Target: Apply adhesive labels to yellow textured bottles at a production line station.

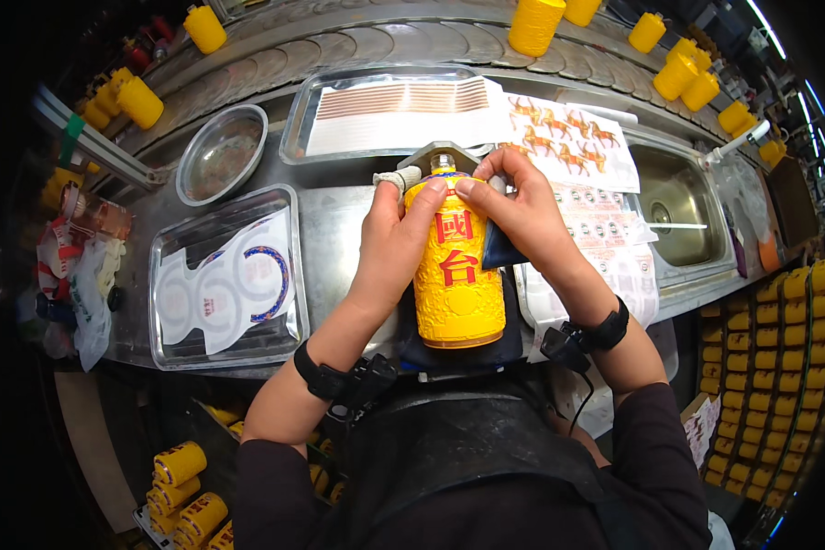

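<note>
Pinching the shoulder of a glossy yellow ceramic bottle with red characters (456,270), both the left hand (396,240) and right hand (515,213) grip it, lying on a dark cradle at the bench edge. Slick glaze (looks slippery) could let it roll. Around it: a wet steel worktop (339,220), a sticker tray (289,266), a sink (683,206), and crated bottles.

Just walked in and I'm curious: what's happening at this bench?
A person holds a yellow bottle lying on a dark pad, neck pointing away. The left hand and right hand both press thumbs near its shoulder. Trays of stickers sit alongside, and more yellow bottles pass on the conveyor behind.
</note>
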`<state>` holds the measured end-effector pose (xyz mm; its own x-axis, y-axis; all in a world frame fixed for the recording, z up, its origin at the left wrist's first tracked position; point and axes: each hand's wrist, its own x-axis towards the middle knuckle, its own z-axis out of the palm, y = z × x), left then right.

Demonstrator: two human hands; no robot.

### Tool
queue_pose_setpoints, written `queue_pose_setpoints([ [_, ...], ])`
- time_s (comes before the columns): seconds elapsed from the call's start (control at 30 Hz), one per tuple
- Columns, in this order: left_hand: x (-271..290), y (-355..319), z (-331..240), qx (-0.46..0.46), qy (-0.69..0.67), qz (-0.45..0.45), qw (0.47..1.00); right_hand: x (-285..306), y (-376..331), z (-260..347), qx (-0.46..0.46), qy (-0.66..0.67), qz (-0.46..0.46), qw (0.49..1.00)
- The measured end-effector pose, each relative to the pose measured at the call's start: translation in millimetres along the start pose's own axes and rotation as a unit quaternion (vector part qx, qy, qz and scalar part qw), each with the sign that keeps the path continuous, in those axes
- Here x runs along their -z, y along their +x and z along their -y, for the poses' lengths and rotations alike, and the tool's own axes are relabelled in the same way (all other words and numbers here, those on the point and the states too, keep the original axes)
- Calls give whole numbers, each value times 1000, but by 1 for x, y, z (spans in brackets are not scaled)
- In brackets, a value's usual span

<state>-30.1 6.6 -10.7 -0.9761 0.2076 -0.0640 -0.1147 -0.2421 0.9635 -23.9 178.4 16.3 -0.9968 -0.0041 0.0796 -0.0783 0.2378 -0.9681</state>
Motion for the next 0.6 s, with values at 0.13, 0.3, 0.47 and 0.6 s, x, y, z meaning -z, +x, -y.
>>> queue_pose_setpoints([
  [0.13, -3, -7, -8, -11, -17, -7, 1000, 2, 0, -4, 15, -2, -19, 1000],
  [0.3, 21, -38, -12, -270, 334, 81, 899, 8, -6, -7, -30, 103, -20, 994],
  [0.47, 32, -16, -13, -336, 496, 60, 798, 13, -6, -11, -114, 214, -19, 970],
  [0.6, 31, -1, -18, -350, 487, 66, 797, 28, -14, -13, -162, 265, -41, 950],
])
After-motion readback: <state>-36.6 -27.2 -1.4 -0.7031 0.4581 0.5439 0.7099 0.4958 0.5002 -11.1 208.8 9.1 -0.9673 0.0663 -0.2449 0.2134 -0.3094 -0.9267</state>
